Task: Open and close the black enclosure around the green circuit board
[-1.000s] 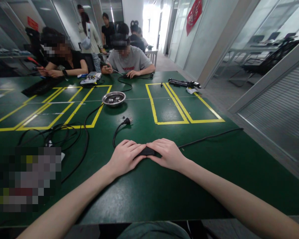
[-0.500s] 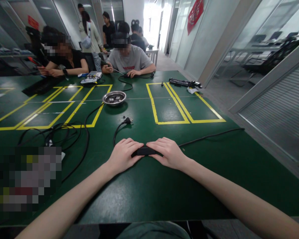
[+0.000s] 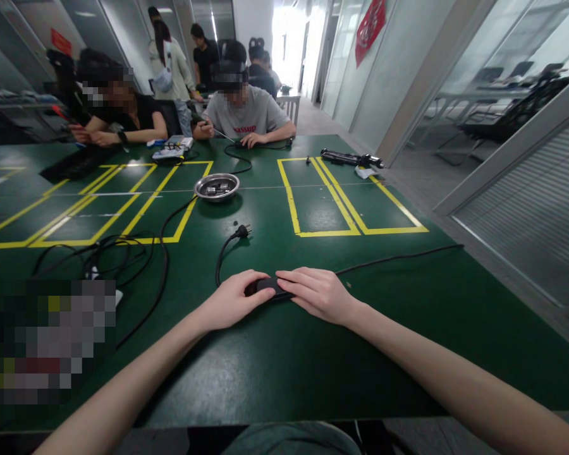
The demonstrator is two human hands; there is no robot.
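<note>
Low over the green table (image 3: 246,373), both hands are on a black power adapter (image 3: 269,285), a slim dark block with a cord at each end. My left hand (image 3: 234,298) grips its left end, thumb along the near side and fingers behind. On the right end lies my right hand (image 3: 318,292), its fingers close together across the top and hiding that part. One cord curves out behind my left hand to a black plug (image 3: 241,232) with its prongs pointing right. From behind my right hand a thinner black cord (image 3: 403,256) runs off to the right.
A steel bowl (image 3: 217,188) holds small metal parts. Tangled black cables (image 3: 118,249) lie left, beside a blurred-out patch. Yellow tape (image 3: 329,234) marks rectangles on the table. A black rod-like device (image 3: 351,157) sits far right. Two people work across the table.
The adapter has rolled so that its broad face shows between my hands. My left thumb has shifted up onto it, and my right fingers now lie flatter over the top.
</note>
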